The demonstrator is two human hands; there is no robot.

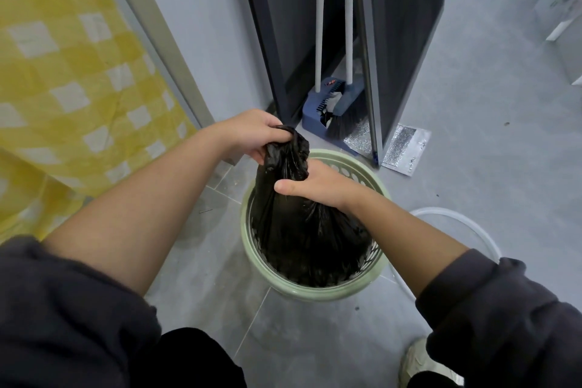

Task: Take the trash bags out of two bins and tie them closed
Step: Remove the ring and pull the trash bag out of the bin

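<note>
left hand (252, 135) grips the gathered top of the black trash bag (302, 230); right hand (318, 186) clamps its neck just below; bag still sits inside the green bin (315, 291) on the floor

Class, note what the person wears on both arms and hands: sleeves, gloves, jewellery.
The left hand and right hand are bare: no gloves, and no ring or watch shows. The left sleeve and right sleeve are dark charcoal, soft, loose fabric, pushed up near the elbows, leaving the forearms uncovered.
</note>
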